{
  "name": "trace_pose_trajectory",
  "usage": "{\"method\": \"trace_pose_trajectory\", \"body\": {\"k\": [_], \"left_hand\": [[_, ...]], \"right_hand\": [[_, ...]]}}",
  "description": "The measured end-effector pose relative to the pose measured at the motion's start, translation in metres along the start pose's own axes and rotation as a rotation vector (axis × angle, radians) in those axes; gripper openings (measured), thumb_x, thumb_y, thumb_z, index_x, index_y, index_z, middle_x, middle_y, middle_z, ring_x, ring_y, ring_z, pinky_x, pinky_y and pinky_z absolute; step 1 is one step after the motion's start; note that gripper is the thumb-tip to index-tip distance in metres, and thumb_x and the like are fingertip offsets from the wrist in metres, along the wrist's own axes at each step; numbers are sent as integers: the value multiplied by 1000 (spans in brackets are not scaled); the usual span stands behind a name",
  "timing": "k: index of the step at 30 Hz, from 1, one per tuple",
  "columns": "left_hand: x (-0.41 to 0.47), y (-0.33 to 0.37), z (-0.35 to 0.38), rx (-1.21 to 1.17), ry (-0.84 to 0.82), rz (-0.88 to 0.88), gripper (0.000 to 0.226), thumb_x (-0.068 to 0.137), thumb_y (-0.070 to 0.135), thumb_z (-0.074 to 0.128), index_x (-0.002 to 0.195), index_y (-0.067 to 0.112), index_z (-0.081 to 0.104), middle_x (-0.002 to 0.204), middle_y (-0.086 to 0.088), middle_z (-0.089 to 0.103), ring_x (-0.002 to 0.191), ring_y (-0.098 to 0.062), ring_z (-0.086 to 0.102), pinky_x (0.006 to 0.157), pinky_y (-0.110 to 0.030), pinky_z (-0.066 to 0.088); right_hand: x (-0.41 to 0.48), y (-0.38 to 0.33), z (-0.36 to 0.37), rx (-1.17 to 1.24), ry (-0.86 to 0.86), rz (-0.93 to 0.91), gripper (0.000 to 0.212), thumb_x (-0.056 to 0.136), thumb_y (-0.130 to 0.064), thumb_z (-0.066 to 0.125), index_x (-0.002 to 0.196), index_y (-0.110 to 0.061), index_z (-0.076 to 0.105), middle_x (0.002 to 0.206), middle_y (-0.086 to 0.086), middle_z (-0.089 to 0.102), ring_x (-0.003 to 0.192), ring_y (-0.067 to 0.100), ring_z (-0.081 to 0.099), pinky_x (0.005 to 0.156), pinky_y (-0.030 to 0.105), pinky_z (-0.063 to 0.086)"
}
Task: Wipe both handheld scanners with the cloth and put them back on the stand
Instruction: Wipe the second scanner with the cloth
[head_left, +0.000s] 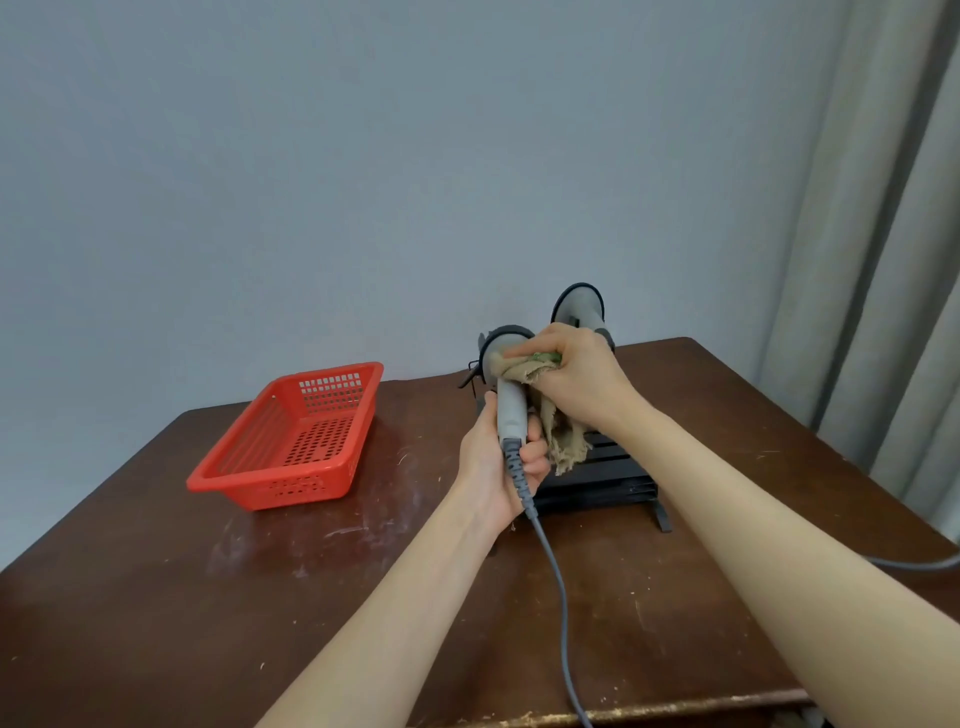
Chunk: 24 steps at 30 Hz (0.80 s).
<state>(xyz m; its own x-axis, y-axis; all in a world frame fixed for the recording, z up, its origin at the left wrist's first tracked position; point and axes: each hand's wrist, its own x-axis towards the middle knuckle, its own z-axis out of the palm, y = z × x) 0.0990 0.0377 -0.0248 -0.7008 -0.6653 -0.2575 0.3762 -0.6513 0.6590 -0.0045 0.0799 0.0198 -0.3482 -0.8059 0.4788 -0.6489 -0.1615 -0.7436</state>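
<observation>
My left hand (498, 457) grips the grey handle of a handheld scanner (510, 410), held upright above the table with its dark-rimmed head on top. Its grey cable (558, 587) trails down toward the table's front edge. My right hand (571, 379) holds a beige cloth (558, 441) with a green patch and presses it against the scanner's head; the cloth's loose end hangs down beside the handle. A second scanner (579, 306) stands behind my right hand on the black stand (608, 483), partly hidden by the hand.
A red plastic basket (244, 467) with nothing in it sits on the left of the dark wooden table (208, 597). A grey wall is behind, and curtains (883, 260) hang at the right. Another grey cable (914, 564) runs off the table's right edge.
</observation>
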Motion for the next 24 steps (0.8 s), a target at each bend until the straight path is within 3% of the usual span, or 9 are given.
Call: {"method": "trace_pose_trajectory", "body": {"k": [3, 6, 9, 12, 15, 18, 20, 24], "left_hand": [[2, 3, 0, 6, -23, 14, 53, 98, 51, 32, 72, 8, 50, 47, -3, 44, 25, -8, 32, 25, -13, 24], [4, 8, -3, 14, -4, 49, 51, 99, 47, 34, 70, 8, 51, 46, -3, 44, 25, -8, 32, 25, -13, 24], [6, 10, -7, -7, 7, 51, 51, 99, 47, 35, 69, 9, 51, 44, -2, 44, 25, -8, 33, 26, -13, 24], [5, 12, -10, -47, -79, -3, 51, 99, 50, 31, 83, 8, 56, 46, -1, 44, 26, -8, 34, 26, -14, 27], [4, 14, -14, -61, -162, -36, 49, 100, 48, 29, 116, 13, 59, 48, 1, 43, 28, -7, 36, 28, -14, 31], [3, 14, -18, -89, -244, -84, 46, 102, 46, 28, 122, 18, 58, 50, 2, 44, 30, -8, 39, 29, -15, 35], [2, 14, -19, -114, -305, -130, 46, 103, 42, 25, 121, 17, 59, 52, 1, 44, 30, -9, 41, 31, -15, 36], [-1, 16, -17, -82, -343, -169, 46, 102, 44, 25, 119, 18, 59, 54, 0, 46, 31, -9, 40, 31, -15, 34]], "right_hand": [[3, 2, 0, 19, 26, 7, 17, 84, -21, 69, 100, -22, 74, 97, -4, 65, 92, 6, 59, 86, 21, 43], [-10, -6, -1, 126, -119, -15, 11, 81, -17, 72, 87, -26, 75, 85, -15, 63, 80, -7, 58, 76, 9, 41], [-19, -11, -6, 170, -237, 30, 17, 78, -6, 69, 75, -23, 74, 78, -3, 69, 72, -2, 61, 70, 14, 47], [-11, -1, -12, 230, -43, 124, 21, 78, 3, 55, 74, -10, 72, 87, 18, 71, 80, 19, 65, 81, 29, 51], [-2, 15, -13, 331, 168, 278, 15, 79, 1, 54, 81, -3, 68, 85, 9, 68, 84, 20, 61, 81, 30, 49], [1, 23, -13, 534, 137, 453, 5, 80, -1, 58, 84, -3, 60, 83, 13, 57, 81, 24, 55, 78, 37, 48], [3, 20, -13, 695, 82, 528, 8, 83, -1, 57, 84, -9, 60, 79, 12, 59, 76, 23, 58, 74, 34, 50], [7, 13, -9, 872, 82, 557, 12, 82, 0, 54, 89, -7, 60, 84, 16, 60, 74, 25, 60, 70, 32, 51]]}}
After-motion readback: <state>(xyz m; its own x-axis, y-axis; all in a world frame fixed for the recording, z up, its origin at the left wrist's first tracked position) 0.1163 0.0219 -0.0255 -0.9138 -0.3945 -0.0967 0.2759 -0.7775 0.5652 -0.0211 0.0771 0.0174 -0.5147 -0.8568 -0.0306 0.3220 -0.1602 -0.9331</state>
